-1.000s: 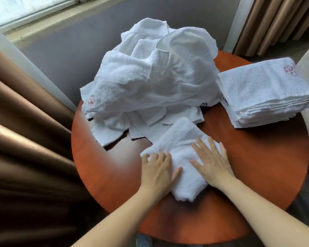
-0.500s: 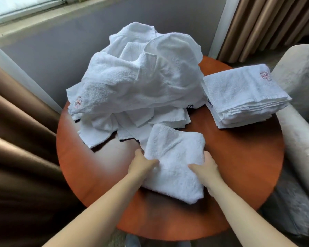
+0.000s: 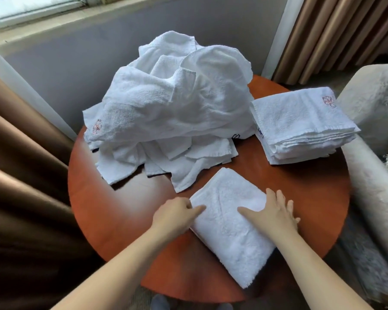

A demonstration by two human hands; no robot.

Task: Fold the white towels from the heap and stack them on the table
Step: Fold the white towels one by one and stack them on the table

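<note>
A folded white towel (image 3: 229,222) lies slantwise on the round orange-brown table (image 3: 112,209), near its front edge. My left hand (image 3: 177,214) has curled fingers at the towel's left edge and pinches it, with the thumb on top. My right hand (image 3: 273,213) lies flat on the towel's right edge, with straight fingers pointing away and the thumb spread across the cloth. A loose heap of white towels (image 3: 177,104) fills the back of the table. At the right stands a neat stack of folded towels (image 3: 300,124) with a red embroidered mark on top.
Brown curtains (image 3: 20,186) hang close on the left and at the back right. A pale upholstered chair (image 3: 376,135) presses against the table's right side. A window sill and grey wall run behind the heap.
Both hands lay flat on the towel, then gripped its two sides. Now my right hand is flat again and the towel lies turned more slantwise, nearer the front edge.
</note>
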